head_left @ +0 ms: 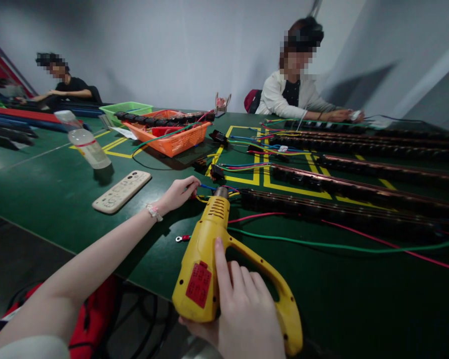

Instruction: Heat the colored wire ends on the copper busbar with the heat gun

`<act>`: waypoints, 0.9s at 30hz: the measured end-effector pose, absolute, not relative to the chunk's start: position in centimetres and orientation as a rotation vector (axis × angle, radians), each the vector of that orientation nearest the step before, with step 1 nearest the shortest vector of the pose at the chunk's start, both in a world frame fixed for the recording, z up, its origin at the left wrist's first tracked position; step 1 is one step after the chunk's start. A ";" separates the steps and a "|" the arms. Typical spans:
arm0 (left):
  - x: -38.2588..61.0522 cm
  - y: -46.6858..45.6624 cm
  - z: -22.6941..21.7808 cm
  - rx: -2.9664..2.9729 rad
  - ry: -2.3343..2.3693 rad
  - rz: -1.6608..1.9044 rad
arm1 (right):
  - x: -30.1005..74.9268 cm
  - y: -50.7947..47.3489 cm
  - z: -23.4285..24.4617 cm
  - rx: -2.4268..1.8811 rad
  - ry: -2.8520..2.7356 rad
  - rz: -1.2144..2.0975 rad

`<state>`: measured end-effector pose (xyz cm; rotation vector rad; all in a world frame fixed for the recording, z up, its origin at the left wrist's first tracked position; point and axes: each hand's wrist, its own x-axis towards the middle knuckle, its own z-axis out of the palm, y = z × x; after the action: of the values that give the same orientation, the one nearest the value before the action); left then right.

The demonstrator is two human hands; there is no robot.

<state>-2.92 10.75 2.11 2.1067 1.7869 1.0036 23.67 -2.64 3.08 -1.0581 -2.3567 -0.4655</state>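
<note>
My left arm reaches forward and inward over the green table, and my left hand has its thumb and fingertips pinched together on coloured wires. My right hand, nearer my body, is clamped around the yellow heat gun, index finger stretched along the housing. The nozzle points away from me, just to the right of my left fingertips and close by the wires; I can't tell whether it touches them. They run toward the end of a dark bar lying to the right of my left hand.

Beyond that hand sits an orange basket, with another long dark piece across its rim and something red inside. Behind it, farther from my hand, is a green basket, whose contents I can't make out. To the left of my left hand lies a phone, with a clear bottle past it.

The table's near edge slants under my left forearm. Tabletop stretches to the right of my right hand, beyond the gun's looped handle, with a green wire crossing its farther part.
</note>
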 end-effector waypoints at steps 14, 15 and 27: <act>-3.1 10.6 2.4 2.113 1.837 0.980 | 19.9 -3.3 2.5 -1.042 -2.382 -0.297; -3.1 10.6 2.4 2.116 1.840 0.977 | 19.9 -3.3 2.5 -1.038 -2.371 -0.293; -3.1 10.5 2.4 2.158 1.859 0.972 | 21.2 -2.4 2.7 -0.994 -2.403 -0.231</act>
<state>-3.15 10.50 2.38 2.1584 1.8594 0.9722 21.15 -2.37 2.74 -0.9940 -2.4028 -0.2307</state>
